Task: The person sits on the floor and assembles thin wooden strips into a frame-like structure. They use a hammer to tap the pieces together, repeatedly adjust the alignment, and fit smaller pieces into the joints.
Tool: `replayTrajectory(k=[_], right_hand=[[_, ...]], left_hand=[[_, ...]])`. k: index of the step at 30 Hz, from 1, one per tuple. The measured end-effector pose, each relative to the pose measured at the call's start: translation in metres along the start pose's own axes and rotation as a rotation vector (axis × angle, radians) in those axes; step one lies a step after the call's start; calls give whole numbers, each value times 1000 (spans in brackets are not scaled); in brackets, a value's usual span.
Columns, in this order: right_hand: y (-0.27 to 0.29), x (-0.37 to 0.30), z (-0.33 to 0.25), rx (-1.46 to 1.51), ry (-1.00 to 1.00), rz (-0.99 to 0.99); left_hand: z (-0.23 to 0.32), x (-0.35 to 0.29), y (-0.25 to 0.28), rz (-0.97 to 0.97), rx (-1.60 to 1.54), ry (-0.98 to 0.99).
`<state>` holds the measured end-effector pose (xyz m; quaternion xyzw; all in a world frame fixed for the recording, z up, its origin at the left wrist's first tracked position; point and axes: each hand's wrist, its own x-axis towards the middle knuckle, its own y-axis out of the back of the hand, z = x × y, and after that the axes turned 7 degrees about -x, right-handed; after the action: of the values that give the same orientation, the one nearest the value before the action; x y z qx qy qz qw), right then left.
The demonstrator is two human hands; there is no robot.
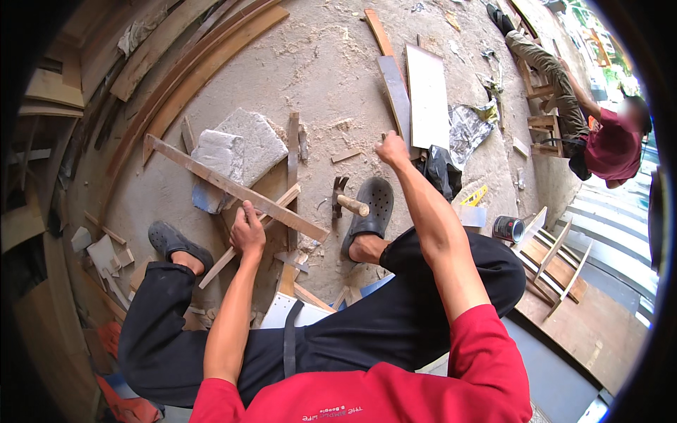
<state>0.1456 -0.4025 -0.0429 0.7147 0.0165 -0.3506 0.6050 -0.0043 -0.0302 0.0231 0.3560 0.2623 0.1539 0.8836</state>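
Observation:
My left hand (247, 231) is closed around wood where a long plank (204, 173) crosses a thinner wooden strip (222, 266), its thumb against the plank's edge. The plank slants from the upper left down toward my right shoe. Beyond it lie pale, rough blocks (243, 144). My right hand (393, 150) is a fist, reached forward beside the near end of a blue-grey board (393, 92); whatever it may hold is hidden. A claw hammer (352, 205) rests by my right clog (374, 204), its handle pointing up toward me.
Stacked boards (190, 92) line the left side. A white panel (427, 95), black plastic bag (441, 173) and silver sheeting (471, 130) lie ahead to the right. An open can (508, 229) stands near my right knee. Another person (613, 144) sits at the far right.

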Motion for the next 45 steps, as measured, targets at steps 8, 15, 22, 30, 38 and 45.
replayTrajectory(k=[8,15,22,30,38,45], right_hand=[[-10,67,50,-93,258,273],[4,89,16,-137,10,271],[14,95,47,-316,240,276],[30,38,-38,139,778,440],[65,-61,-195,28,1112,-4],[53,-91,-256,105,1108,-93]], left_hand=[[-6,10,-3,-5,0,174],[-18,30,1,41,-562,286],[-19,46,25,63,-787,365],[-3,61,44,-333,-937,462],[-15,65,21,-265,-1124,296],[-29,60,1,-205,-1185,90]])
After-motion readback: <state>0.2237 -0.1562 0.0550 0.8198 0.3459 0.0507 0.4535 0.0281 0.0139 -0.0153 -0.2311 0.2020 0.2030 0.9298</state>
